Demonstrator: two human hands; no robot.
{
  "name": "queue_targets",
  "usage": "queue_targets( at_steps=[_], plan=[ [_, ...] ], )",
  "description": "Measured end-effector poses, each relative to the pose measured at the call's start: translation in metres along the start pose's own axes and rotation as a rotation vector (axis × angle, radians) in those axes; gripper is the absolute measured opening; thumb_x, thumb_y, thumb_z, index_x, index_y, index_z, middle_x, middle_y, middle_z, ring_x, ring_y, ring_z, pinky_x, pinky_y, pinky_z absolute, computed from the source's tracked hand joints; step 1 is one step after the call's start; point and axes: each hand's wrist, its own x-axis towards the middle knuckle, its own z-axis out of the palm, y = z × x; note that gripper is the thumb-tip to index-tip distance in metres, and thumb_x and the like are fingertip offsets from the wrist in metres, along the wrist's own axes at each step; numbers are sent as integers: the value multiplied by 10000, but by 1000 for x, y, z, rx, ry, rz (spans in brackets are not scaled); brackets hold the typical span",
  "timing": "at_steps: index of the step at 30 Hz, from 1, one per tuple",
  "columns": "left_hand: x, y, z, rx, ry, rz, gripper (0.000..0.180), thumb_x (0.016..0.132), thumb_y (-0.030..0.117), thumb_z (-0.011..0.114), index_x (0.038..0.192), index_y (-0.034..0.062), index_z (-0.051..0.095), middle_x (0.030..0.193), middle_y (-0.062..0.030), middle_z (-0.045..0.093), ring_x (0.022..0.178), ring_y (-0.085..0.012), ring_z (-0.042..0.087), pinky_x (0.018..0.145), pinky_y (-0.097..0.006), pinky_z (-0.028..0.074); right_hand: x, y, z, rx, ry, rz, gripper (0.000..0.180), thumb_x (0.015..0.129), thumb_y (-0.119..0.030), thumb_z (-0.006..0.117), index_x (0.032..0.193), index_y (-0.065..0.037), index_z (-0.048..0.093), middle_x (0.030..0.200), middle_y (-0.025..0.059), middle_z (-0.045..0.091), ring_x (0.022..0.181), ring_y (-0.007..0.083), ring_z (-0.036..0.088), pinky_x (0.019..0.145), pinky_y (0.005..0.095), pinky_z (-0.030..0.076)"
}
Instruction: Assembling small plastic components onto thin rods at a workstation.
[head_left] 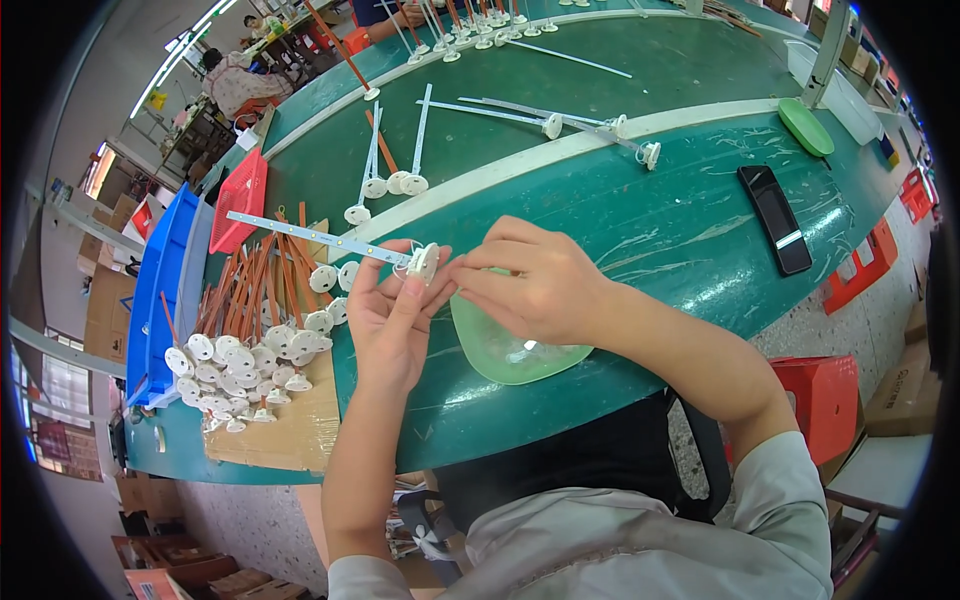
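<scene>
My left hand (pixel 383 318) is closed around the end of a narrow white LED strip (pixel 310 235). A round white cap (pixel 424 262) sits at that end, between my thumb and fingers, and the strip points out to the left. Close beside the cap, my right hand (pixel 545 287) is pinched with its fingertips almost meeting the left ones. Whatever lies in that pinch is too small or hidden to make out. Beneath the right hand rests a light green bowl (pixel 512 368), partly covered by it; its contents show only faintly.
Brown strips (pixel 250 285) with white round caps lie heaped on cardboard (pixel 290 425) at left, beside a blue bin (pixel 165 290) and red basket (pixel 240 200). Several strips lie beyond a pale divider (pixel 490 180). A phone (pixel 775 220) and green dish (pixel 805 127) are at right.
</scene>
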Motion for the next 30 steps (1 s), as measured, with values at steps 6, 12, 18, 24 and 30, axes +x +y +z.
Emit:
queue_targets(
  at_steps=[6, 12, 18, 24, 30],
  plan=[
    [0, -2, 2, 21, -18, -7, 396, 970, 89, 593, 1315, 11, 415, 1206, -233, 641, 1194, -363, 605, 1023, -487, 489, -4, 3, 1, -19, -38, 19, 291, 626, -3, 710, 917, -26, 710, 841, 47, 680, 743, 207, 613, 575, 299, 528],
    [-1, -3, 1, -25, -23, -30, 407, 968, 106, 601, 1318, 14, 415, 1206, -231, 641, 1213, -356, 592, 1057, -508, 453, -5, 4, 0, -2, -28, 15, 254, 661, 19, 705, 907, -44, 687, 834, 51, 695, 666, 209, 625, 547, 296, 510],
    [-1, 0, 1, -79, -73, 7, 401, 971, 114, 597, 1312, 12, 414, 1227, -258, 619, 1224, -413, 570, 1074, -531, 429, 1, -7, -2, 277, 10, 373, 164, 736, -41, 738, 879, -60, 660, 850, 52, 685, 780, 242, 658, 618, 359, 533],
    [-1, 0, 2, -120, -98, 11, 398, 973, 119, 597, 1312, 13, 418, 1243, -258, 610, 1234, -424, 560, 1083, -532, 422, -2, -2, 3, 117, 117, 178, 190, 703, 0, 760, 871, -72, 705, 885, 50, 693, 783, 226, 625, 547, 293, 498],
    [-1, -1, -1, -113, -98, 68, 459, 930, 75, 649, 1322, 13, 419, 1261, -245, 607, 1247, -402, 556, 1094, -513, 419, -2, -6, -1, -37, 54, 144, 177, 677, -5, 783, 825, -72, 713, 853, 48, 683, 727, 231, 596, 588, 317, 504]
  ],
)
